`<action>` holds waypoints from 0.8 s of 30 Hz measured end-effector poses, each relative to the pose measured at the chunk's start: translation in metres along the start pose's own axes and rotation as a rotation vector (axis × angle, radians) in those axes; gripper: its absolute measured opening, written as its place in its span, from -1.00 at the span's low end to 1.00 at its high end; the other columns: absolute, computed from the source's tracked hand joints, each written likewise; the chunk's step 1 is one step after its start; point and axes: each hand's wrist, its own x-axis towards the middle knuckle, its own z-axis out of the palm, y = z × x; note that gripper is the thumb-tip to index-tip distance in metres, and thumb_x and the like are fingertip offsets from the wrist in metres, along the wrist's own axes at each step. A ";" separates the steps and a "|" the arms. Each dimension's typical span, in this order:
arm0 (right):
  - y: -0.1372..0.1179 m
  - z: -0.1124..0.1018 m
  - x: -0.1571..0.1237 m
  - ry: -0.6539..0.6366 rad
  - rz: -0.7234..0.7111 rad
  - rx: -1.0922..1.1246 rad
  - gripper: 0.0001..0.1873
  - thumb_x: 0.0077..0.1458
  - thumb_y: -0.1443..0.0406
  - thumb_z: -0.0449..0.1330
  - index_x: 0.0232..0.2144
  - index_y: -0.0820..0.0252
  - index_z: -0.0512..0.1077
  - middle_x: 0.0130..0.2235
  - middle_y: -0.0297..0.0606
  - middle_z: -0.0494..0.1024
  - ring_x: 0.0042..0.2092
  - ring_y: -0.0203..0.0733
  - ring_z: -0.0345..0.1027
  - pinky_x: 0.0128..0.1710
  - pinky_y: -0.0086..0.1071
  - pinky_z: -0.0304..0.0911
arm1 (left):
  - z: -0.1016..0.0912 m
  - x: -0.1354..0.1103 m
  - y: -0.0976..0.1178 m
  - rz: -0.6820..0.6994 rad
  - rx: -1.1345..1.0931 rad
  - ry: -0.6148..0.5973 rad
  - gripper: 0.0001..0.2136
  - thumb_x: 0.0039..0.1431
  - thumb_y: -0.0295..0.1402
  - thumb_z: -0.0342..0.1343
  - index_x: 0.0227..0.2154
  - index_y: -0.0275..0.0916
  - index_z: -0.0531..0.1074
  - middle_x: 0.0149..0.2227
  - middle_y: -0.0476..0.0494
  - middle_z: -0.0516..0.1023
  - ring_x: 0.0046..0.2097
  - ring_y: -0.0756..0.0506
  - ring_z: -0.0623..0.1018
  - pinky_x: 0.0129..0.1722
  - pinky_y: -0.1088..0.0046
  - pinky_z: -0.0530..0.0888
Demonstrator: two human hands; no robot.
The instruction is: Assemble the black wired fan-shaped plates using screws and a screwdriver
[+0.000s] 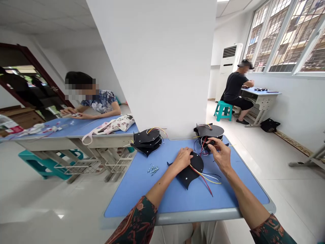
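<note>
Your left hand (183, 158) lies palm-down on the plate (193, 171), pressing it to the desk (132, 193). Your right hand (221, 154), apart from it, curls its fingers at the foot of the stack (210, 130) just beyond; whether they grip anything cannot be told. Wires (207, 178) trail from the plate toward you, inside your right wrist. Screws (152, 169) lie loose to the left of your left hand. Likely hazards: your right forearm snags the wires and drags the plate; a sweep of your left arm scatters the screws.
</note>
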 end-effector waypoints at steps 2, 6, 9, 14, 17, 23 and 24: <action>-0.002 -0.001 0.000 -0.008 0.006 -0.004 -0.79 0.21 0.25 0.22 -0.10 0.11 0.53 -0.22 -0.25 0.64 -0.31 -0.20 0.46 -0.35 -0.33 0.37 | 0.002 -0.005 -0.003 0.071 -0.055 -0.034 -0.65 0.30 -0.47 0.09 0.13 -0.25 0.46 0.12 -0.27 0.56 0.16 -0.23 0.49 0.23 0.24 0.38; -0.004 -0.001 -0.002 -0.061 -0.007 -0.072 -0.81 0.21 0.23 0.23 -0.14 0.10 0.55 -0.26 -0.26 0.64 -0.35 -0.21 0.45 -0.36 -0.33 0.38 | 0.001 -0.013 -0.002 0.218 -0.114 -0.075 -0.66 0.30 -0.46 0.11 0.12 -0.20 0.46 0.12 -0.21 0.57 0.17 -0.20 0.49 0.25 0.26 0.38; -0.005 0.000 -0.004 -0.113 -0.040 -0.099 -0.82 0.23 0.23 0.23 -0.15 0.11 0.56 -0.26 -0.26 0.65 -0.35 -0.21 0.45 -0.35 -0.33 0.40 | -0.003 -0.014 0.001 0.237 -0.139 -0.044 -0.67 0.27 -0.50 0.14 0.09 -0.23 0.49 0.10 -0.24 0.58 0.16 -0.21 0.51 0.26 0.22 0.38; -0.005 0.000 -0.005 -0.140 -0.064 -0.103 -0.82 0.24 0.24 0.22 -0.13 0.12 0.55 -0.26 -0.25 0.64 -0.34 -0.22 0.46 -0.36 -0.36 0.42 | -0.008 -0.012 0.010 0.239 -0.454 -0.012 -0.62 0.22 -0.59 0.12 0.08 -0.22 0.49 0.12 -0.22 0.57 0.15 -0.16 0.54 0.25 0.25 0.41; -0.005 0.000 -0.005 -0.143 -0.081 -0.089 -0.82 0.24 0.25 0.22 -0.14 0.13 0.55 -0.27 -0.25 0.64 -0.34 -0.23 0.47 -0.38 -0.38 0.41 | -0.005 -0.012 0.017 0.199 -0.642 -0.075 -0.60 0.19 -0.64 0.09 0.07 -0.27 0.50 0.07 -0.25 0.61 0.07 -0.13 0.60 0.17 0.30 0.50; -0.005 0.000 -0.006 -0.152 -0.107 -0.083 -0.83 0.24 0.29 0.22 -0.12 0.13 0.55 -0.26 -0.26 0.63 -0.32 -0.24 0.48 -0.37 -0.39 0.41 | -0.002 -0.015 0.022 0.173 -0.528 -0.097 -0.63 0.20 -0.66 0.07 0.03 -0.31 0.52 0.02 -0.26 0.63 0.07 -0.14 0.60 0.18 0.30 0.48; -0.005 0.001 -0.006 -0.155 -0.110 -0.082 -0.83 0.24 0.29 0.22 -0.12 0.13 0.55 -0.26 -0.26 0.63 -0.32 -0.24 0.48 -0.37 -0.39 0.41 | -0.003 -0.015 0.023 0.185 -0.493 -0.092 -0.63 0.21 -0.66 0.06 0.03 -0.29 0.53 0.01 -0.24 0.64 0.07 -0.14 0.59 0.19 0.30 0.47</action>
